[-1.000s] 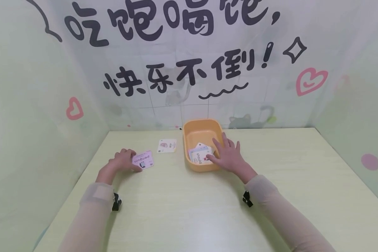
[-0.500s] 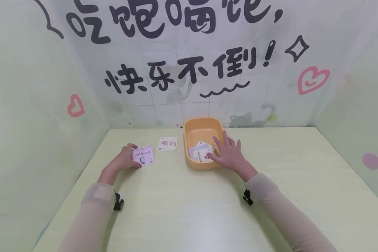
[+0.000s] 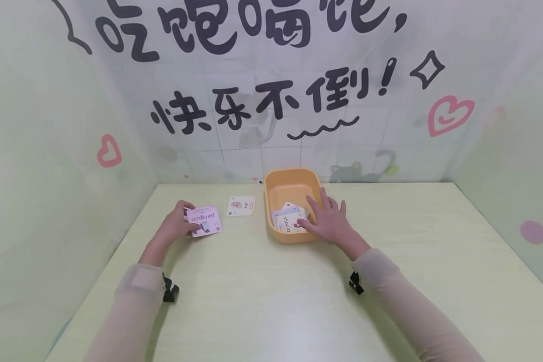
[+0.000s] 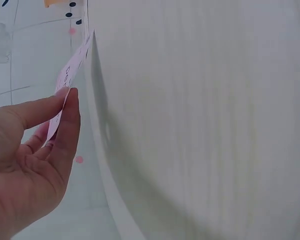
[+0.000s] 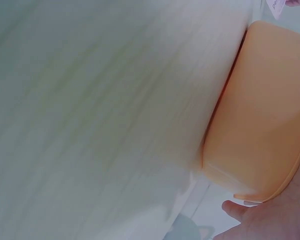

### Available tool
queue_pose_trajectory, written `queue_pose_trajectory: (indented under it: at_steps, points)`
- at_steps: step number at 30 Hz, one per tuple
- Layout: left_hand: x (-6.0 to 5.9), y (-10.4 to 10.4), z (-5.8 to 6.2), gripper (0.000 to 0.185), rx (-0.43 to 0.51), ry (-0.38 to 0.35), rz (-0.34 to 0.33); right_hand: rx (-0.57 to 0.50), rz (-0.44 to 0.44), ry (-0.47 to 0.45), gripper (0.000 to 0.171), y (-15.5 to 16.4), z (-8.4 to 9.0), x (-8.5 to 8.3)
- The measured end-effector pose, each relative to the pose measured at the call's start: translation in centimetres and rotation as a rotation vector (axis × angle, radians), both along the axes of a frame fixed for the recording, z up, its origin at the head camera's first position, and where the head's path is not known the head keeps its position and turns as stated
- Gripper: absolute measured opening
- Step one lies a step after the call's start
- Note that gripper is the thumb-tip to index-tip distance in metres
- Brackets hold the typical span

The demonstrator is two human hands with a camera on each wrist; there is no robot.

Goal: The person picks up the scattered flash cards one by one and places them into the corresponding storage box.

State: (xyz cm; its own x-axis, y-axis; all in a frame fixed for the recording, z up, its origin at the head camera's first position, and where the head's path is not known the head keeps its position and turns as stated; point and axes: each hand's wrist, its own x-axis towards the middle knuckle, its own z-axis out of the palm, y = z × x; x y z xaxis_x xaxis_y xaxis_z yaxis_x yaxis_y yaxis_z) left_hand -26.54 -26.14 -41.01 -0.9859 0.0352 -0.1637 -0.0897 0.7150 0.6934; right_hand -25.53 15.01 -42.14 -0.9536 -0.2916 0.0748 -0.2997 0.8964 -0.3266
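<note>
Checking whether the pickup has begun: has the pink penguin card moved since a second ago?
Yes. The penguin card, pinched by the left hand, has risen off the table, tilted, nearer the ear card.

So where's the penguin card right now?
In the head view the penguin card is pinched in the left hand, left of the ear card and the orange tub.
</note>
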Motion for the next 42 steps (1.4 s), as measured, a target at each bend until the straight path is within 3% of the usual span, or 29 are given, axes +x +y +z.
queue_pose_trajectory:
  at_steps: [11,30,42]
  points:
    - [-0.6,0.6,0.5,0.058,0.136,0.028,0.027,-0.001,-0.002,0.012,0.084,-0.1,0.1,0.0]
    - [-0.9,3.5,2.0,0.054,0.192,0.059,-0.021,-0.014,-0.015,-0.003,0.086,-0.2,0.0,-0.4]
    - [-0.8,5.7,3.0,0.051,0.276,0.056,-0.054,-0.021,-0.016,-0.004,0.086,-0.2,0.1,-0.4]
